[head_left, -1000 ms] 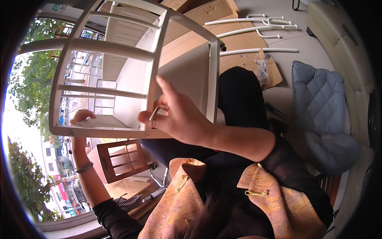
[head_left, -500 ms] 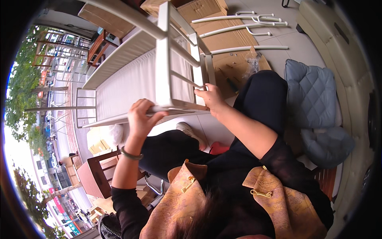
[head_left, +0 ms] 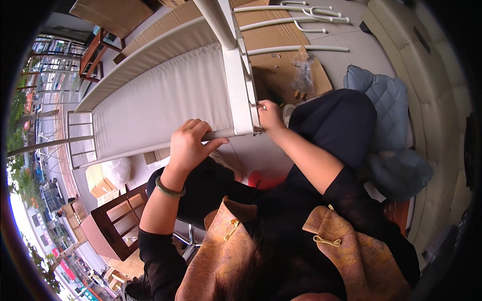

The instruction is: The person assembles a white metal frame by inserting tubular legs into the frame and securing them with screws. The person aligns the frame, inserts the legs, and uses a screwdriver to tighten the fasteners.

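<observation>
A long white metal frame [head_left: 238,85] with a pale grey fabric bed [head_left: 170,93] stretched in it stands in front of me. My left hand [head_left: 190,145] is closed over the fabric-covered side rail [head_left: 219,134] near its right end, with the thumb lying along it. My right hand [head_left: 270,116] is at the outer side of the white end piece, close to its near corner. Its fingers are pinched together, and a thin metal tip shows at them. What that thing is stays mostly hidden.
Curved white tubes [head_left: 301,49] lie on flattened cardboard [head_left: 271,32], with a clear plastic bag [head_left: 303,72] and small hardware nearby. A blue-grey quilted cushion [head_left: 394,100] rests by the beige sofa [head_left: 432,65] at right. A brown wooden chair [head_left: 113,223] stands at lower left.
The view has shifted, so the frame's end piece looks more edge-on and more of the fabric bed shows. Both hands keep to their places, left on the rail, right at the end corner.
</observation>
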A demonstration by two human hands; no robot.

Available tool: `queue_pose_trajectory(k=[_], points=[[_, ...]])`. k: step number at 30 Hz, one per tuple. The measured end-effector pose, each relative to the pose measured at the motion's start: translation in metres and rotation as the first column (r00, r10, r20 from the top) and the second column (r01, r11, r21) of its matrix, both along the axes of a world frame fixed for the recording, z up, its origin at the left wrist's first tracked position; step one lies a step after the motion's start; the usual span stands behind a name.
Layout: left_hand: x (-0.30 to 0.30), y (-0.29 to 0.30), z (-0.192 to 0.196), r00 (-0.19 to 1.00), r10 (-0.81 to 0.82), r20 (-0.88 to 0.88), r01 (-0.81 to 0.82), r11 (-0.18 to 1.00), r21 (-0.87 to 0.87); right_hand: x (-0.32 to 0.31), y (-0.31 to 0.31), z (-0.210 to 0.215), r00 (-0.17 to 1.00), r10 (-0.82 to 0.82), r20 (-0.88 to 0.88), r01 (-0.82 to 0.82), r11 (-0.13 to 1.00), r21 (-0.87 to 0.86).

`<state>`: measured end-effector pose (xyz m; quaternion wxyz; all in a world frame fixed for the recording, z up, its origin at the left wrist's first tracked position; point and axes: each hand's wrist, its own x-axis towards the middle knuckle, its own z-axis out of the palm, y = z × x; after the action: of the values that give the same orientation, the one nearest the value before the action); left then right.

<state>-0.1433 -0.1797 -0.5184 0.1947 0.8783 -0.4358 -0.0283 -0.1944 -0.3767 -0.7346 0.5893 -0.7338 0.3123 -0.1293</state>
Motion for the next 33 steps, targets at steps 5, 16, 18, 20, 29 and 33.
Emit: queue_pose_trajectory(k=[5,16,18,20,29,33], points=[[-0.002,-0.008,-0.005,0.992,0.011,0.127,-0.008,1.000,-0.024,0.012,-0.053,-0.049,0.925,-0.199,-0.324,0.131,0.967,-0.219],[0.016,-0.052,-0.002,0.974,0.110,0.197,-0.089,0.990,-0.112,-0.003,-0.078,-0.161,0.640,0.153,-0.753,-0.525,0.803,-0.283],[0.022,-0.061,-0.002,0.971,0.112,0.212,-0.093,0.991,-0.098,0.007,-0.073,-0.152,0.836,-0.121,-0.535,-0.018,0.968,-0.248],[0.030,-0.068,-0.001,0.979,0.100,0.176,-0.090,0.994,-0.067,0.020,-0.075,-0.141,0.809,-0.198,-0.553,0.042,0.958,-0.282],[0.048,-0.085,-0.003,0.985,0.070,0.156,-0.077,0.996,0.037,0.068,-0.123,-0.160,0.708,-0.158,-0.688,-0.350,0.768,-0.536],[0.049,-0.088,-0.006,0.981,0.057,0.185,-0.061,0.998,0.013,0.064,-0.122,-0.172,0.652,-0.093,-0.753,-0.416,0.786,-0.457]])
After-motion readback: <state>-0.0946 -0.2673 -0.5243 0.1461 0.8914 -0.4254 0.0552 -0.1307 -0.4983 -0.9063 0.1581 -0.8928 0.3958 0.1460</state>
